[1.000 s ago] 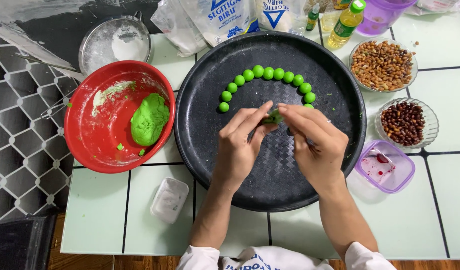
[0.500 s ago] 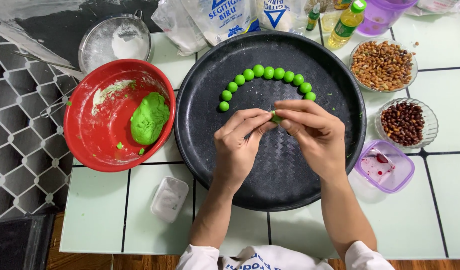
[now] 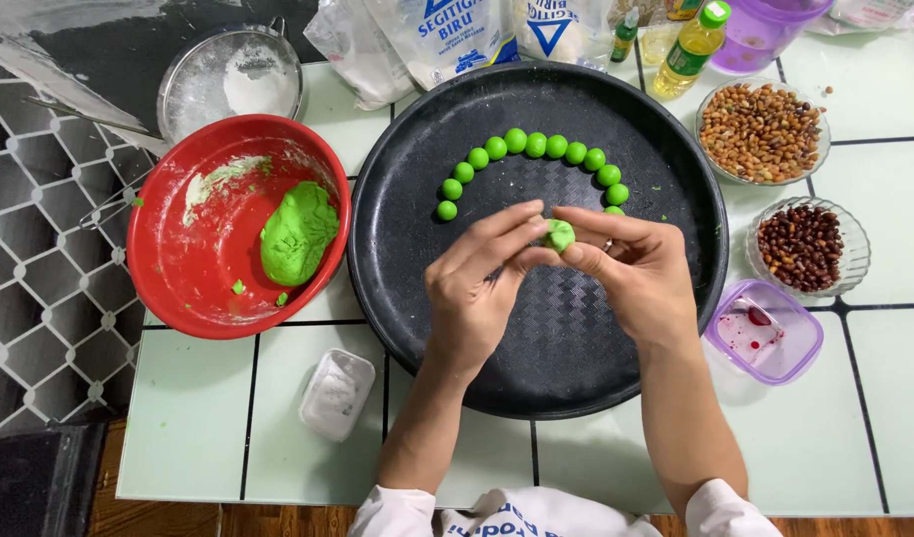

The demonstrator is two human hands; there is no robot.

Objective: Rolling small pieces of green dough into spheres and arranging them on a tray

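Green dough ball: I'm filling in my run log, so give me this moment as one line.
left hand + right hand: pinching green dough ball | over black round tray | arc of finished balls behind

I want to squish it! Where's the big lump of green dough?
In the head view, the big lump of green dough lies in the round red plastic bowl, at the left of the round black tray.

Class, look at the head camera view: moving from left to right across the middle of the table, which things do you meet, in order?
Red bowl → green dough lump → left hand → small green dough piece → right hand → purple container.
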